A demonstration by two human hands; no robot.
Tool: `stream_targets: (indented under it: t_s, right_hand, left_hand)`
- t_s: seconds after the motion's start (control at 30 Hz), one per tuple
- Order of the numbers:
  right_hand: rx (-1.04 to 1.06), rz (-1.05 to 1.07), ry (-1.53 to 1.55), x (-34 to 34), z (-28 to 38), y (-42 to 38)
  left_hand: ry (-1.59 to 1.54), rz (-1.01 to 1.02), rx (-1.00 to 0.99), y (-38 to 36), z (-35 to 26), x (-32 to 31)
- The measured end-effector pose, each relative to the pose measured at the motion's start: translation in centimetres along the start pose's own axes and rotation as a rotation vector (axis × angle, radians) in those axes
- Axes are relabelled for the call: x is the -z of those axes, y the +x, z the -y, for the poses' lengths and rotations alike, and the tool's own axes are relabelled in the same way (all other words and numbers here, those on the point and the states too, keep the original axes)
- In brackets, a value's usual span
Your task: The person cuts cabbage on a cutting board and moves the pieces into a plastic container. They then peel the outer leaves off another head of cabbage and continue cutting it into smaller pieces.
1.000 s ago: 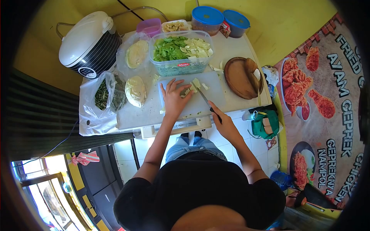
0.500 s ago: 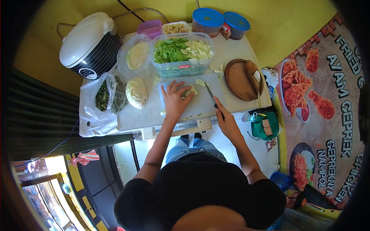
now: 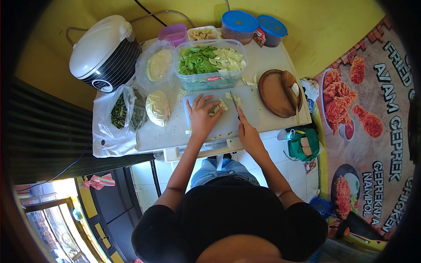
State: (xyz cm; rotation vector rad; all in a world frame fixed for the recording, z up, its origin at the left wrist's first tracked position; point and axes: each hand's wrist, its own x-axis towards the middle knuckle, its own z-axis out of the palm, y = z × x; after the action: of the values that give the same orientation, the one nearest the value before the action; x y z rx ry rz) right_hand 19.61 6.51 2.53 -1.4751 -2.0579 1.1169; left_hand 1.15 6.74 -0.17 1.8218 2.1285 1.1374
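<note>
My left hand point(image 3: 201, 116) rests on the pale cutting board point(image 3: 245, 122). Its fingers are spread, with the thumb and index finger on either side of a piece of cabbage point(image 3: 223, 104). My right hand point(image 3: 249, 131) is wrapped round the dark handle of a knife point(image 3: 234, 103), whose blade points away from me. A small cabbage scrap point(image 3: 228, 95) lies beside the blade, close to its tip. Just behind the board stands a clear plastic container point(image 3: 210, 82) with green leaves point(image 3: 196, 59) and chopped cabbage point(image 3: 229, 59) in it.
On the left are a cut cabbage point(image 3: 158, 108), a bagged cabbage half point(image 3: 159, 65), a plastic bag of dark greens point(image 3: 101, 136) and a rice cooker point(image 3: 103, 55). A round wooden mortar point(image 3: 272, 94) with a pestle sits right. Blue-lidded tubs point(image 3: 240, 22) stand at the back.
My right hand has moved left with the knife, bringing the blade nearer the left hand and the cabbage. The left hand keeps nearly the same place on the board. The whole view has shifted slightly.
</note>
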Motion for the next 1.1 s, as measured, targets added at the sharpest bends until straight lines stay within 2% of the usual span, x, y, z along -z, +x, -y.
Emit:
stream_targets:
  t_s: [0.1,0.2,0.33,0.43,0.5,0.53,0.6,0.73,0.93,1.1]
  right_hand:
    - [0.079,-0.064,-0.065,-0.6,0.0,0.5]
    - [-0.007,0.000,-0.095,-0.2,0.6,0.4]
    - [0.010,0.012,-0.115,0.2,0.0,-1.7]
    - [-0.038,0.047,-0.069,0.7,-0.4,-2.4]
    - [0.128,-0.038,0.066,0.8,-1.2,-1.8]
    - [0.128,-0.034,0.065,1.1,-1.2,-1.5]
    - [-0.004,0.047,0.285,2.0,-1.1,-0.9]
    - [-0.025,0.082,0.265,2.5,-0.5,-0.9]
    - [0.107,0.019,0.228,1.5,-1.5,-1.2]
    - [0.109,0.029,0.254,1.9,-0.5,-1.6]
  left_hand:
    - [0.001,-0.003,-0.001,0.0,0.0,0.0]
    - [0.008,-0.009,-0.011,0.0,0.0,0.0]
    - [0.021,-0.068,0.000,-0.1,-0.1,-0.1]
    - [0.015,-0.095,0.022,0.1,-0.5,-0.1]
    - [0.029,-0.100,0.006,0.1,-0.5,-0.3]
    - [0.044,-0.105,-0.012,0.0,-0.5,-0.4]
    - [0.051,-0.083,-0.006,0.0,-0.5,-0.3]
    - [0.053,-0.059,-0.037,-0.2,-0.3,-0.4]
    - [0.090,-0.057,-0.116,-0.2,-0.2,-0.4]
    - [0.038,-0.104,-0.092,0.0,-0.6,-0.2]
